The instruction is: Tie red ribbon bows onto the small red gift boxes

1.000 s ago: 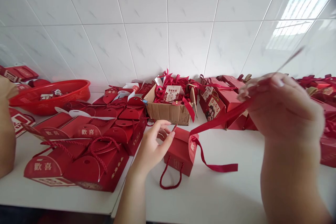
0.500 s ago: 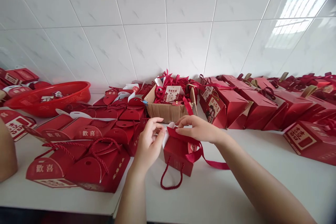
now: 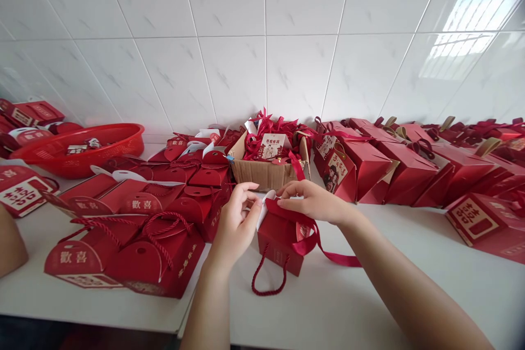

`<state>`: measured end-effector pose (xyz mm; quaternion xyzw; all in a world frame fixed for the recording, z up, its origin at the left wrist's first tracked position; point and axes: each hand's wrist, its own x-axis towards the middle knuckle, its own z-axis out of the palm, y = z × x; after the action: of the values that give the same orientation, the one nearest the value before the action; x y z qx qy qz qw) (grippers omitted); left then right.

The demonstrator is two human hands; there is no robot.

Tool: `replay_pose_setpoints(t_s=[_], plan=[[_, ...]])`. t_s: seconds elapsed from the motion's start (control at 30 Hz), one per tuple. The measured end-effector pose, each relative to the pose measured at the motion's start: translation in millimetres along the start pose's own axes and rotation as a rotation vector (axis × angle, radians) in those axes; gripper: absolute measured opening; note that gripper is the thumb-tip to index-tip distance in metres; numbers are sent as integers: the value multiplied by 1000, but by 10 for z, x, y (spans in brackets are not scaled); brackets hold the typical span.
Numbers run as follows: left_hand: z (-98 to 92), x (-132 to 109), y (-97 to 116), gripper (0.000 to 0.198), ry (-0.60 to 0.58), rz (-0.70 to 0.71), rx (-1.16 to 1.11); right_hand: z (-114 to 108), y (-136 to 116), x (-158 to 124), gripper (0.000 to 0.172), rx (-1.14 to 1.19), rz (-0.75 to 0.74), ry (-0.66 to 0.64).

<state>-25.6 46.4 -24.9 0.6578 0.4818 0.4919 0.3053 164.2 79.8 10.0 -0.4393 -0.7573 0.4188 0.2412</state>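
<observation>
A small red gift box [image 3: 279, 235] stands on the white table in front of me, its twisted red cord handle [image 3: 268, 291] lying loose on the near side. My left hand [image 3: 238, 216] is closed at the box's upper left, thumb and forefinger pinching the white-lined flap. Between the thumb and fingers of my right hand [image 3: 305, 202] runs a red satin ribbon [image 3: 338, 258]. The ribbon lies over the box top, meets the flap beside my left fingertips, loops at the right and trails onto the table. Exactly what the left fingertips pinch is partly hidden.
Behind the box sits a cardboard carton [image 3: 262, 175] full of ribbons and printed tags. Red gift boxes [image 3: 139, 257] with cord handles crowd the left, near a red plastic basin [image 3: 53, 161]. Larger red boxes [image 3: 410, 169] line the wall at right. Another person's arm [image 3: 10, 243] shows at far left.
The view has shifted slightly, so the scene sits a little further right. Both hands stay at the box top with almost the same grip; the ribbon has barely moved.
</observation>
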Motion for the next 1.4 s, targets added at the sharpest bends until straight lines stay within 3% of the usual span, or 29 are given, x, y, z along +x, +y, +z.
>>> replay_pose_setpoints(t_s=[0.27, 0.53, 0.7, 0.97, 1.17, 1.3, 1.4], plan=[[14, -9, 60, 24, -52, -87, -19, 61, -11, 22, 23, 37, -35, 47], [108, 18, 0, 35, -80, -334, -138, 91, -23, 18, 23, -17, -82, 55], [90, 25, -7, 34, -149, -299, -228, 74, -14, 16, 24, -44, -106, 82], [-148, 9, 163, 27, 192, -225, -755, -276, -108, -234, 23, -254, -34, 143], [-346, -35, 298, 19, 400, -144, -911, -548, -118, -452, 36, -394, 70, -59], [-433, -85, 391, 21, 614, -86, -966, -597, -63, -454, 52, -486, 125, -196], [-488, -133, 441, 23, 630, 33, -980, -554, -23, -384, 52, -531, 148, -205]])
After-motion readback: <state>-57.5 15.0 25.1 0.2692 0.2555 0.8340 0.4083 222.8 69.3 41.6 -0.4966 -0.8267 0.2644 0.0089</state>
